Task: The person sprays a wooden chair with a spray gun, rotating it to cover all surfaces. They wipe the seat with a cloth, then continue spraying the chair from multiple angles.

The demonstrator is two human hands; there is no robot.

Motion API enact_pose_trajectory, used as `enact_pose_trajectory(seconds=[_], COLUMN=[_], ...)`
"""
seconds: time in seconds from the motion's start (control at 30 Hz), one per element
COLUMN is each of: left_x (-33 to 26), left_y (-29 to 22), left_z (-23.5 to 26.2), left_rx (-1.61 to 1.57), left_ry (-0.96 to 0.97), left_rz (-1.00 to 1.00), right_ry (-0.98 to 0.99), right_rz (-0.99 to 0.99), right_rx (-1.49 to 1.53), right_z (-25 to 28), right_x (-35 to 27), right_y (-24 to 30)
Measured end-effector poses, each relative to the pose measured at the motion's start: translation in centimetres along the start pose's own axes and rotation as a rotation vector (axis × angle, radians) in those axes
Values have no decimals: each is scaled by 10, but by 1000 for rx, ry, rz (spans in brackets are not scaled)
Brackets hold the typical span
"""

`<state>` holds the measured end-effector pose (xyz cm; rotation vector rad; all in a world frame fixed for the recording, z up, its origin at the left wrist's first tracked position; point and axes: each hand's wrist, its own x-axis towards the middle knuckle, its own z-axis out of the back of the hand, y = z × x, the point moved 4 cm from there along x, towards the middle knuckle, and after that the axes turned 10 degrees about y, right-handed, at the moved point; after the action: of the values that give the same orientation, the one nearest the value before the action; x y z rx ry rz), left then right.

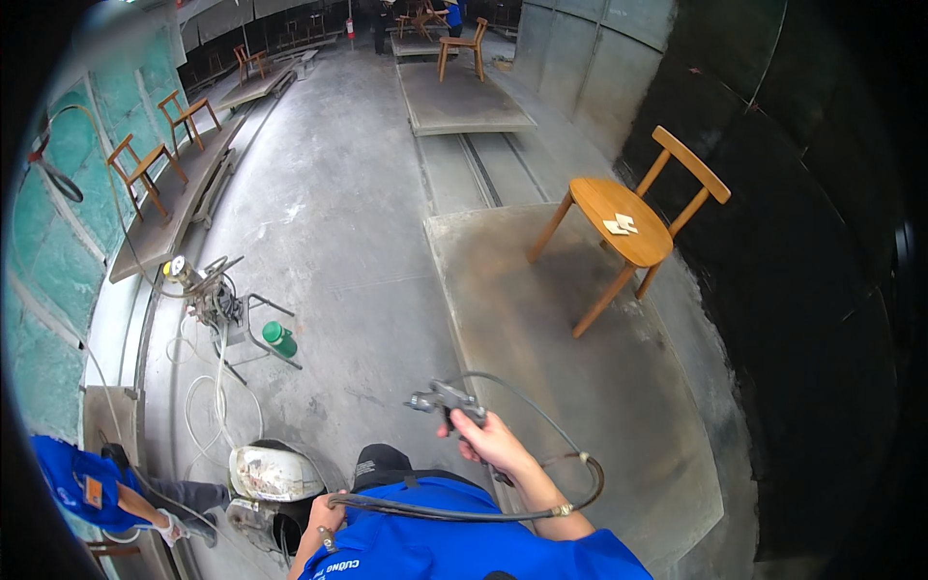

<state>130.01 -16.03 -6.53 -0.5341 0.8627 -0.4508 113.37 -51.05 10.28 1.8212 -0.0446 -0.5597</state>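
My right hand grips a grey spray gun whose nozzle points left. A dark hose loops from the gun across my blue-shirted chest. My left hand is low near my chest and holds that hose. Ahead on the right, a wooden chair stands on a flat grey platform, well beyond the gun. Two small pale cards lie on its round seat.
A paint pump with white hoses and a green bottle stands on the floor to the left. A paint-spattered drum is beside my left hand. Another person in blue crouches bottom left. More chairs line the left ledge and the far platforms.
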Motion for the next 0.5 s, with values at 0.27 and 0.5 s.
enact_pose_trajectory(seconds=[0.27, 0.5], left_x=[115, 238], left_y=[-44, -94], left_z=[24, 67], left_rx=[42, 122], left_ry=[208, 355], left_rz=[-111, -227], right_ry=[-231, -415], right_rz=[-42, 61], right_rx=[148, 153], right_z=[56, 76], right_x=[26, 83], right_y=[0, 33])
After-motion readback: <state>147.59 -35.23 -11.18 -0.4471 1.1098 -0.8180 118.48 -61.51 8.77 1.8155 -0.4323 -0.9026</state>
